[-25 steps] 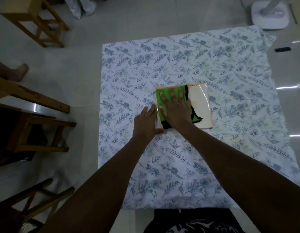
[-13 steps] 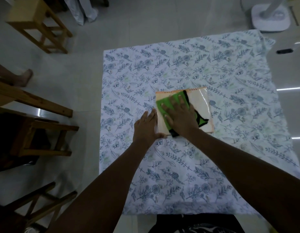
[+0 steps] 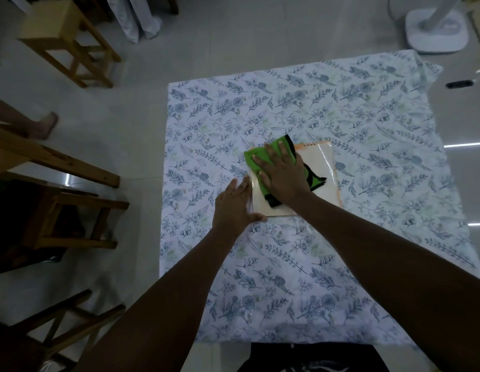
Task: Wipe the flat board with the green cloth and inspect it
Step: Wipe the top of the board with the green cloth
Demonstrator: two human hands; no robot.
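A flat cream board (image 3: 320, 163) with an orange rim lies on a floral sheet (image 3: 300, 264) spread over the floor. A green cloth (image 3: 256, 158) with a black edge covers the board's left and far part, overhanging the far left corner. My right hand (image 3: 283, 174) presses flat on the cloth, fingers spread. My left hand (image 3: 234, 204) lies flat on the sheet against the board's left edge, thumb at the near left corner, holding nothing.
Wooden stools and chairs (image 3: 69, 41) stand on the tiled floor to the left. A person's bare foot (image 3: 44, 126) shows at the far left. A white fan base (image 3: 436, 30) stands beyond the sheet's far right corner, with a small black object (image 3: 460, 84) on the floor nearby.
My right hand has pushed the green cloth away from me toward the board's far left corner. My left hand has stayed braced at the left edge. The camera has tilted slightly.
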